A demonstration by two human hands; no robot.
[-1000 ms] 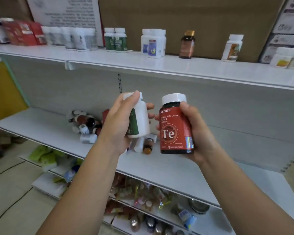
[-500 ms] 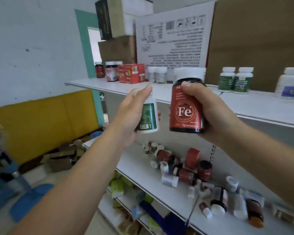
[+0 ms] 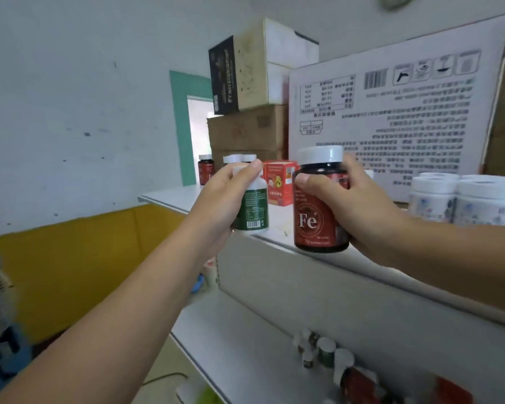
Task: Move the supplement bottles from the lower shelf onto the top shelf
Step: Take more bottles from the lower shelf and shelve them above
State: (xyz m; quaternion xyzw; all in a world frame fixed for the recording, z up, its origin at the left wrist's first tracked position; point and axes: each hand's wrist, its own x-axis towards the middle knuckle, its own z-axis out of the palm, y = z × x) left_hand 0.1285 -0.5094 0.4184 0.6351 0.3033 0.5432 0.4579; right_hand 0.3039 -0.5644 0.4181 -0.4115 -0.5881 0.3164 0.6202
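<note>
At the left, a green-labelled white bottle (image 3: 252,209) is gripped by the left hand (image 3: 225,205), with the fingers curled round its cap and shoulder. It is held upright at the front edge of the top shelf (image 3: 169,196); whether its base touches the board cannot be told. Just behind it a red box (image 3: 279,182) stands on the shelf. Further right, a dark bottle with a red Fe label (image 3: 318,211) is clasped by the right hand (image 3: 359,205), thumb across the front and fingers wrapped behind. It is upright with its base level with the shelf's front lip — not yet set down, it is judged. White tubs (image 3: 461,196) are ranged at the far right. The step in hand is judged to be the placing of both bottles. Each would need to be carried inward past the lip, lowered flat onto bare board clear of box and tubs, then released. More bottles (image 3: 327,354) lie on the lower shelf (image 3: 245,339) — much is judged left to move.
</note>
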